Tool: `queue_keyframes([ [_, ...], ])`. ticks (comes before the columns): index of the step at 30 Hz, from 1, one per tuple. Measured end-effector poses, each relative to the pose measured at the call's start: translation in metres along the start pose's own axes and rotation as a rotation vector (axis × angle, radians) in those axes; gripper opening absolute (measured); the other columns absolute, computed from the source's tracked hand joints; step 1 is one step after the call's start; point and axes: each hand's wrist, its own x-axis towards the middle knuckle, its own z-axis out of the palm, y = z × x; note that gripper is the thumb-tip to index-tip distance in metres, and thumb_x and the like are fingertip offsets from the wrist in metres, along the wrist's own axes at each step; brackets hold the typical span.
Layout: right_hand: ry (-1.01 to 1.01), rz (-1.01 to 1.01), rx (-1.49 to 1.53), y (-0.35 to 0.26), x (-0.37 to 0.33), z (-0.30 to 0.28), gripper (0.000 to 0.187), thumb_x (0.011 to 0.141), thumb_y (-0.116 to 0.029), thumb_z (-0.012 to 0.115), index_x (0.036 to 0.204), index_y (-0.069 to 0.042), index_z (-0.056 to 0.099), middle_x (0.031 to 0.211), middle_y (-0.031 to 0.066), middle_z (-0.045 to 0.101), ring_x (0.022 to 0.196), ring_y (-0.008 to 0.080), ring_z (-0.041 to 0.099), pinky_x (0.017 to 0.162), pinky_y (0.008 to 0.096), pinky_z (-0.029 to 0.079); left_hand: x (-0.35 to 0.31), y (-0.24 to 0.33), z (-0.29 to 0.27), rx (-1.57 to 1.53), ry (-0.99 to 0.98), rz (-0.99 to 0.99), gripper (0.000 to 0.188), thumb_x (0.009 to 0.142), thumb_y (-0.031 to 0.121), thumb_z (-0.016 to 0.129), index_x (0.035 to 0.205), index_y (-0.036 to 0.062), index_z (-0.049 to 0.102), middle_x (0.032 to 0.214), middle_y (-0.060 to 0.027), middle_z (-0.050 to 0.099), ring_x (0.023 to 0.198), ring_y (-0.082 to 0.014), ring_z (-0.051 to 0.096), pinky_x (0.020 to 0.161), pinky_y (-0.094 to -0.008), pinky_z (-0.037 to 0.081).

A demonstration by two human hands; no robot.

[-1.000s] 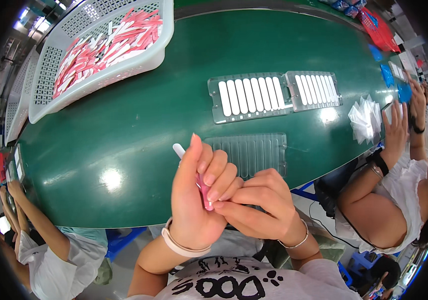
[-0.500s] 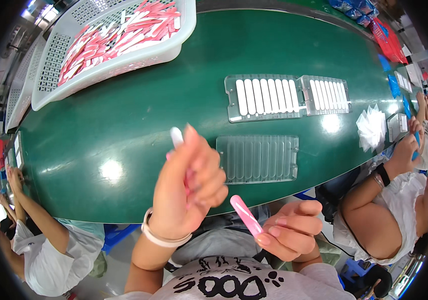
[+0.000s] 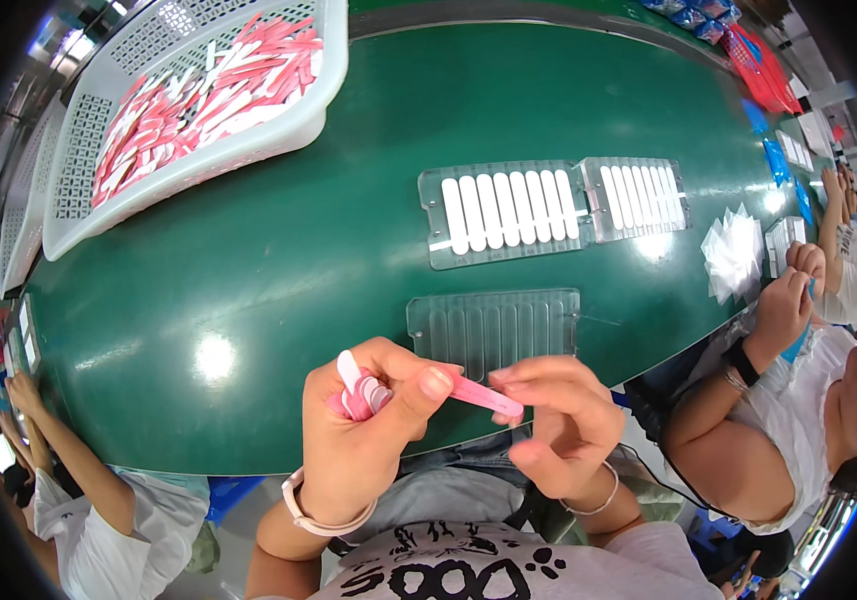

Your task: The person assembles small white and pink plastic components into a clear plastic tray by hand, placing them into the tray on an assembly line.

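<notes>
Left hand: grip closed on a bundle of flat pink-and-white strips, with one flat pink round-ended strip pinched under the thumb. Right hand: grip wide around that strip's far end; contact unclear.

My left grip hides parts of the bunched pink and white sticks, so I can't count them. My right grip covers a bit of the clear tray. The top edge cuts off the basket, and the bottom edge cuts off my shirt.
</notes>
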Motion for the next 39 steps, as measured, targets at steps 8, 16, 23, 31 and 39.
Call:
queue_keyframes([
  [8,0.139,0.051,0.003,-0.010,0.006,-0.015,0.011,0.077,0.003,0.066,0.088,0.006,0.064,0.092,0.0201,0.065,0.072,0.0202,0.063,0.063,0.0291,0.050,0.001,0.002,0.010,0.154,-0.050,-0.044,0.014,0.087,0.007,0.064,0.077,-0.0016,0.062,0.059,0.0032,0.052,0.051,0.0003,0.037,0.050,-0.0165,0.035],
  [16,-0.123,-0.451,-1.102,-0.005,0.010,-0.051,0.024,0.060,-0.001,0.072,0.082,-0.005,0.064,0.097,0.0034,0.068,0.070,0.0168,0.055,0.052,0.0265,0.034,0.002,0.007,-0.001,0.139,0.148,-0.041,0.021,0.087,0.013,0.065,0.073,-0.0003,0.057,0.058,-0.0024,0.053,0.052,-0.0069,0.048,0.077,-0.0318,0.050],
  [23,-0.244,-0.270,-1.202,-0.025,0.000,-0.041,0.036,0.066,-0.009,0.072,0.101,-0.005,0.065,0.099,0.0004,0.066,0.074,0.0162,0.052,0.058,0.0283,0.035,0.000,0.016,-0.010,0.153,0.189,-0.025,0.022,0.090,0.017,0.061,0.084,-0.0043,0.058,0.059,-0.0066,0.056,0.049,-0.0072,0.044,0.052,-0.0228,0.038],
  [31,0.005,-0.167,-0.753,-0.025,0.001,-0.025,0.043,0.070,-0.010,0.076,0.109,0.000,0.062,0.096,0.0089,0.066,0.076,0.0231,0.057,0.065,0.0319,0.043,0.002,0.002,0.002,-0.195,-0.016,-0.149,0.023,0.094,0.018,0.055,0.089,-0.0041,0.058,0.060,-0.0034,0.054,0.045,-0.0044,0.033,0.042,-0.0219,0.025],
  [39,0.258,-0.202,-0.493,-0.020,0.002,-0.009,0.023,0.067,0.006,0.072,0.089,-0.001,0.068,0.090,0.0106,0.066,0.068,0.0201,0.057,0.061,0.0283,0.044,-0.015,-0.008,0.005,-0.005,-0.137,-0.153,0.033,0.097,0.038,0.045,0.097,0.0050,0.050,0.068,-0.0005,0.046,0.044,-0.0050,0.027,0.040,-0.0236,0.019],
])
